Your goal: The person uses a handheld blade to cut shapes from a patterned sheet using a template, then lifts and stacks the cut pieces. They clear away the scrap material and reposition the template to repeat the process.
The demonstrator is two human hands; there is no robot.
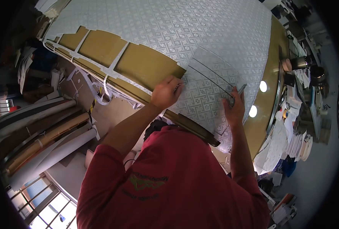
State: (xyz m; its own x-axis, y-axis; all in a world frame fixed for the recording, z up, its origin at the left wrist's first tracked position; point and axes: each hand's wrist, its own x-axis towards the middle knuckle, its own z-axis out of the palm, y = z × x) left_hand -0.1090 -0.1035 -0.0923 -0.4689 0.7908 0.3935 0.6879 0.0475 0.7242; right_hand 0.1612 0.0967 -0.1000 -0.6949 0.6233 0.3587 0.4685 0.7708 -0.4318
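Observation:
Patterned silvery fabric [200, 34] covers much of a gold-brown table [267, 126]. Over the fabric lies a see-through sheet [211, 61] with dark parallel lines. My left hand [167, 91] is closed at the fabric's near edge, beside a gold-brown panel, with a small thin item between its fingers that is too small to name. My right hand [235, 107] is closed around metal scissors [241, 91] at the right side of the sheet. Pale strips cross the gold-brown area [97, 47] at the left.
Large rolls of material [43, 141] lie at the left. Loose pale strips [100, 91] hang from the table's left edge. Along the right side are papers [301, 145], a dark cylindrical container [301, 62] and other clutter. A barred window [49, 202] shows at the lower left.

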